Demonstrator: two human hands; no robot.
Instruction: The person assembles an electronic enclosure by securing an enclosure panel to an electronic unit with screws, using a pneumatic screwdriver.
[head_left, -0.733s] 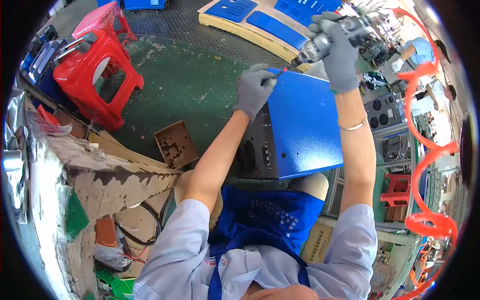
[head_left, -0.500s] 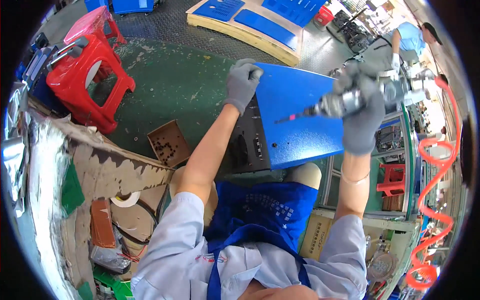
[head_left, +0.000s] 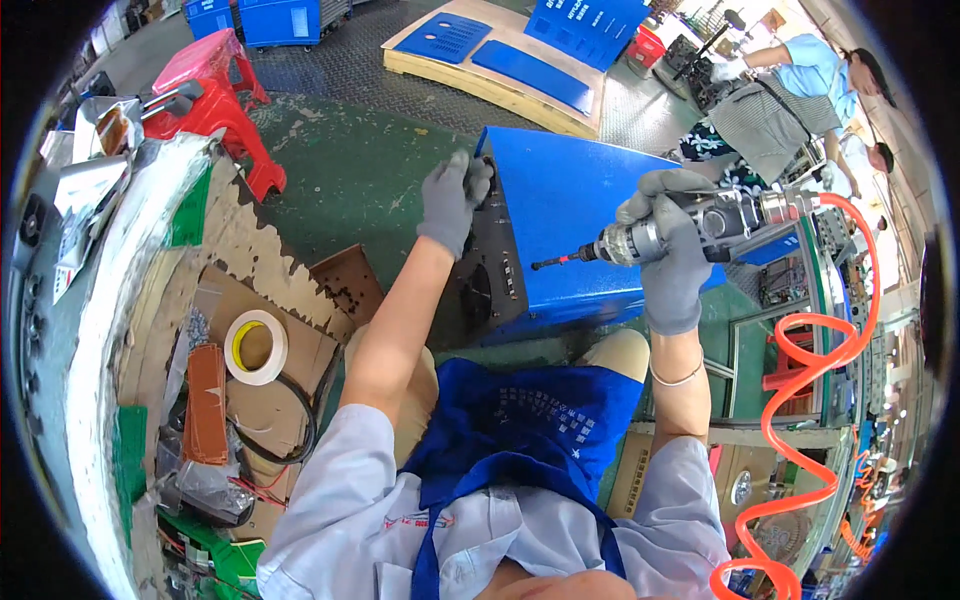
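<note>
A blue metal cabinet (head_left: pixel 580 215) stands on the floor in front of my knees, its dark panel (head_left: pixel 500 290) facing left. At the far end of that panel is my left hand (head_left: pixel 452 205) in a grey glove. Its fingers are curled together at the panel's edge, and what is in them, if anything, is hidden. My gloved right hand (head_left: pixel 668 235) grips an air screwdriver (head_left: pixel 640 242) above the cabinet. The driver lies nearly level, its thin dark bit (head_left: pixel 558 262) pointing left toward the panel and apart from it.
An orange coiled air hose (head_left: pixel 800 375) runs from the driver down the right side. At left, a cardboard box (head_left: pixel 350 280) holds small dark screws, beside a worn bench with a tape roll (head_left: pixel 256 347). Beyond are a red stool (head_left: pixel 225 125), a pallet (head_left: pixel 490 85) and a co-worker (head_left: pixel 780 105).
The driver has swung left and lower, its bit nearer the dark panel. My left hand has shifted left and slightly down, its fingers now curled at the edge. The whole view has also shifted.
</note>
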